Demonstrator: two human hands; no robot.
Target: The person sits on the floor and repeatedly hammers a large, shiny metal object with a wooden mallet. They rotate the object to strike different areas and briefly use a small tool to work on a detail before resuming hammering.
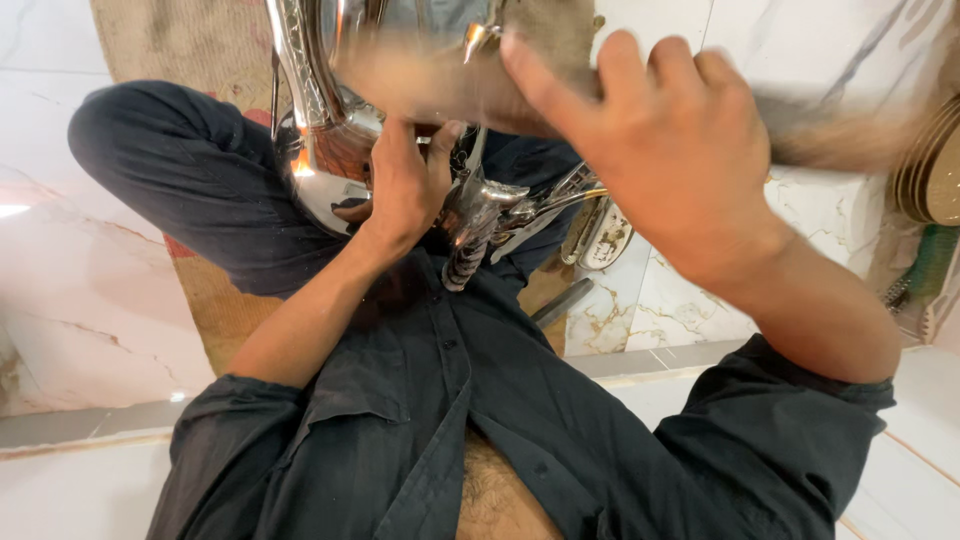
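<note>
now my left hand [400, 190] grips the shiny metal vessel [325, 150]; my right hand [665, 150] clutches a blurred brownish cloth [450, 85] against it.

Two hands are showing: the left hand [405, 185] and the right hand [670, 150]. One polished silver vessel [325, 150] is sitting between them, one brown cloth [540, 40] is lying over it, and one stack of brass plates [930, 170] is resting at the right edge.
</note>
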